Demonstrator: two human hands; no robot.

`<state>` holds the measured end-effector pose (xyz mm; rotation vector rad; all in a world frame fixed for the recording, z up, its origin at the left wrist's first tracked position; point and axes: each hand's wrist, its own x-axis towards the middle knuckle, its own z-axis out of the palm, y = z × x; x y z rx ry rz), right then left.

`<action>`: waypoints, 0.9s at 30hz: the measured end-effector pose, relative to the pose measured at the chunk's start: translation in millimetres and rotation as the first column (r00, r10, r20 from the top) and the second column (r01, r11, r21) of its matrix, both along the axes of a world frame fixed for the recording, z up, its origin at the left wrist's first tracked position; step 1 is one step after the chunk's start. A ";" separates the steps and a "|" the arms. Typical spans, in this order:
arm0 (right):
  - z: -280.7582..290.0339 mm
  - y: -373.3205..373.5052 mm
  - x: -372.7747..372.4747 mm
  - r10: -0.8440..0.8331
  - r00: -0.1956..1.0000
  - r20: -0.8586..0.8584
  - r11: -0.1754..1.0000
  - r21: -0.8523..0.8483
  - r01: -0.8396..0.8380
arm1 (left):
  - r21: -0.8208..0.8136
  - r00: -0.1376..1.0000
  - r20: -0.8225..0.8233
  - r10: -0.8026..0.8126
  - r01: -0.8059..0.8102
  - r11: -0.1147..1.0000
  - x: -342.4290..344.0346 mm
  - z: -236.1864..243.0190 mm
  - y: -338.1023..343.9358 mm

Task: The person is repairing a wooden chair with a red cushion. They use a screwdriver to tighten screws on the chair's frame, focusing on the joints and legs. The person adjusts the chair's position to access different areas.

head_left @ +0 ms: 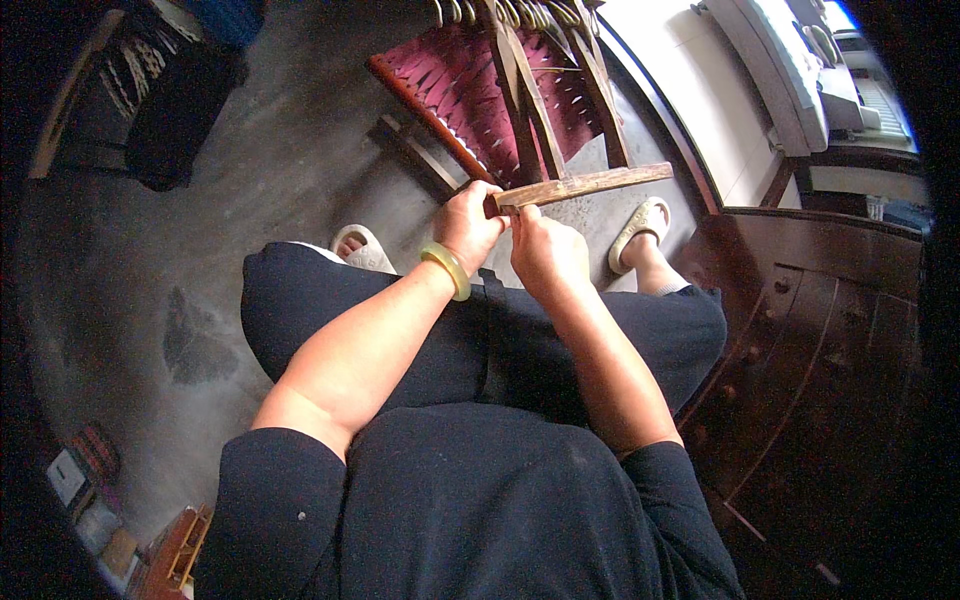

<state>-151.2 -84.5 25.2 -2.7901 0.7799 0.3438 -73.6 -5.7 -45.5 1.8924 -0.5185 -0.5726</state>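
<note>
A worn wooden crossbar [610, 180] spans the top centre, joined to upright wooden slats [535, 110] with pale loops along their far end. Behind it is a red woven panel [450, 90] with a wooden rail. My left hand [468, 222], with a pale yellow bangle at the wrist, is closed round the bar's left end. My right hand [545, 250] is closed just beside it, touching the bar's underside. Its fingertips are partly hidden, so what it holds is unclear.
My sandalled feet stand on grey concrete [200, 240]. A dark wooden panel [820, 370] is at the right, a dark object [175, 130] at upper left. A pale raised floor [700, 100] lies beyond a threshold; small boxes [70, 480] sit at lower left.
</note>
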 end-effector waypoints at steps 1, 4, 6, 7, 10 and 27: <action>-0.9 -0.1 0.4 0.005 1.000 -0.010 1.000 -0.012 -0.005 | -0.002 1.000 -0.004 -0.002 0.002 1.000 0.9 0.8 0.5; 3.7 -8.3 -1.0 -0.032 0.999 0.020 0.998 -0.048 0.033 | -0.011 1.000 -0.014 -0.015 0.015 1.000 0.7 4.8 -1.3; 3.4 -3.5 1.0 -0.026 1.000 -0.011 0.999 -0.048 0.026 | 0.006 1.000 -0.010 -0.012 0.012 1.000 1.6 6.7 -1.0; 3.0 -0.9 0.7 -0.024 0.999 -0.026 0.999 -0.048 0.023 | 0.001 1.000 -0.003 -0.013 0.013 1.000 1.3 4.4 -0.2; -9.1 -3.3 -4.5 0.053 0.996 0.077 0.990 -0.132 -0.043 | -0.033 1.000 -0.006 -0.007 0.007 0.999 1.5 -1.3 -1.2; -9.0 -2.1 -1.7 -0.170 0.981 0.095 0.985 0.045 0.166 | -0.033 1.000 -0.018 -0.007 0.006 0.999 2.1 -1.6 -0.6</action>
